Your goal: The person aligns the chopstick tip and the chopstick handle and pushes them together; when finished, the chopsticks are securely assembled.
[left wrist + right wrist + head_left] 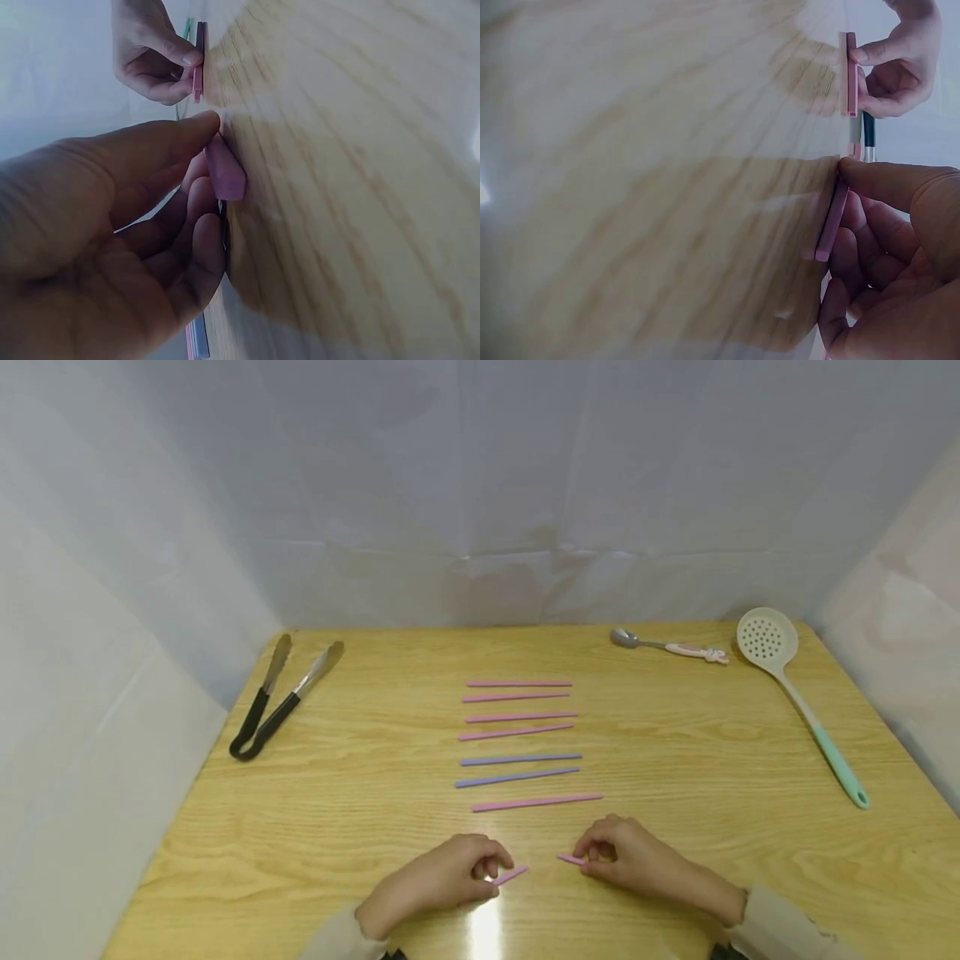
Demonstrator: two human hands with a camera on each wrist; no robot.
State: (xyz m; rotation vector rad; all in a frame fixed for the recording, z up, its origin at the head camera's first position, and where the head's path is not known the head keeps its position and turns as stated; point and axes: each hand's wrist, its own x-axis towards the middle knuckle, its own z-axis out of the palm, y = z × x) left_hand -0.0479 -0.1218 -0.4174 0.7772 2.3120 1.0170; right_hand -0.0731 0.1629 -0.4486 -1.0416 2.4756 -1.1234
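In the head view my left hand (450, 872) holds a short pink stick (512, 875) low over the table, thumb against its near end. Across a small gap, my right hand (637, 858) pinches another short pink stick (570, 859) between thumb and fingers. Up close in the left wrist view, the left stick (227, 174) shows a squared end beside the curled fingers. The right wrist view shows the right stick (832, 225) slanting along the fingertips near the wood. Ahead of both hands lies a long pink chopstick-like stick (537, 802).
Beyond it lie two blue sticks (521, 760) and several pink sticks (519, 684), roughly parallel. Tongs with black handles (277, 714) lie spread at the left. A spoon (667, 646) and a slotted skimmer (767, 639) are at the right on the wooden table (300, 827).
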